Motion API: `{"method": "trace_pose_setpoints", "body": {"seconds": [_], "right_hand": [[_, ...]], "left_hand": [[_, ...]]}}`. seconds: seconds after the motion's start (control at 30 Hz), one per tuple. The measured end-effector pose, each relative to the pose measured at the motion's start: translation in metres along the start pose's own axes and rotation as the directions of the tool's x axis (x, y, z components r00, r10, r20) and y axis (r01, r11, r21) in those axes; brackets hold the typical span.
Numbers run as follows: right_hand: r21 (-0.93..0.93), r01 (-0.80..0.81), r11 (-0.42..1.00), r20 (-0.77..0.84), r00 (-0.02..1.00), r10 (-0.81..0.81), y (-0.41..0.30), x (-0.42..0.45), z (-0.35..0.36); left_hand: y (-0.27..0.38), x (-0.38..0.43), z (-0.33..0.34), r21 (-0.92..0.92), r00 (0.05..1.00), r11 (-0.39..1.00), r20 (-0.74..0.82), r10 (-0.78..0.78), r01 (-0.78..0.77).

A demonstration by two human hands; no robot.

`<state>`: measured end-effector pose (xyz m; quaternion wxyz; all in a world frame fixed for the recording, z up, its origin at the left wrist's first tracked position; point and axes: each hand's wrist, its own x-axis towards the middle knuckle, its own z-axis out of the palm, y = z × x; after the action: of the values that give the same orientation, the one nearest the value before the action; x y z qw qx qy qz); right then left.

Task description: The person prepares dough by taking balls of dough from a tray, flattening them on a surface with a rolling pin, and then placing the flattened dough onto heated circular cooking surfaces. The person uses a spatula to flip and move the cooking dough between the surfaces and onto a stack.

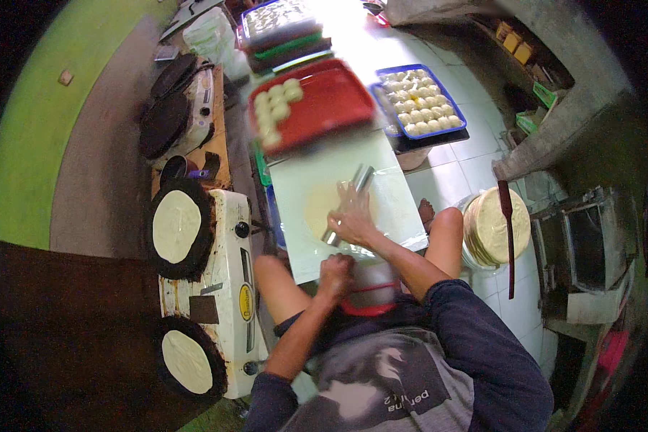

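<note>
My right hand (351, 216) lies over a metal rolling pin (363, 178), fingers spread and blurred. The pin sits slantwise across a thin round of dough (317, 210) on a pale board (291, 186). Curled near the board's front edge is my left hand (336, 275), close to the pin's lower end; whether it holds anything is hidden. Just beyond the board, a red tray (329, 116) carries dough balls (278, 97) at its left side. Below the board, a container with a red rim (370, 308) stands between my legs.
At left, a two-burner gas stove (227, 237) bears flatbreads (176, 227) on dark round pans. A blue tray of dough balls (421, 102) stands at back right. To the right, a long dark spatula (507, 216) lies on stacked flatbreads (486, 227). A small pot (177, 168) stands behind the stove.
</note>
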<state>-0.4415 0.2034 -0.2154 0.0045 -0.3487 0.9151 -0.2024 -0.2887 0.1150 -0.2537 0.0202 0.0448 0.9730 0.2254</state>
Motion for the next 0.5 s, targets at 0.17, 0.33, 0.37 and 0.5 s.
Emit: {"method": "trace_pose_setpoints", "body": {"seconds": [0.17, 0.33, 0.37, 0.5], "right_hand": [[0.143, -0.001, 0.99, -0.288, 0.957, 0.042, 0.032, -0.001, 0.016], [0.275, -0.227, 0.934, 0.015, 0.973, 0.232, 0.003, 0.022, -0.001], [0.275, -0.225, 0.935, 0.016, 0.973, 0.23, 0.002, 0.025, -0.003], [0.019, -0.144, 0.989, -0.112, 0.983, 0.145, 0.015, 0.03, 0.001]], "left_hand": [[0.017, 0.012, -0.002, -0.119, 0.993, 0.989, -0.095, 0.072, -0.083], [0.0, 0.003, 0.001, -0.19, 0.997, 0.982, -0.077, -0.023, 0.008], [-0.001, 0.002, 0.001, -0.189, 0.996, 0.982, -0.083, -0.028, 0.012], [0.007, 0.007, -0.004, -0.102, 0.998, 0.995, -0.062, 0.014, -0.02]]}}
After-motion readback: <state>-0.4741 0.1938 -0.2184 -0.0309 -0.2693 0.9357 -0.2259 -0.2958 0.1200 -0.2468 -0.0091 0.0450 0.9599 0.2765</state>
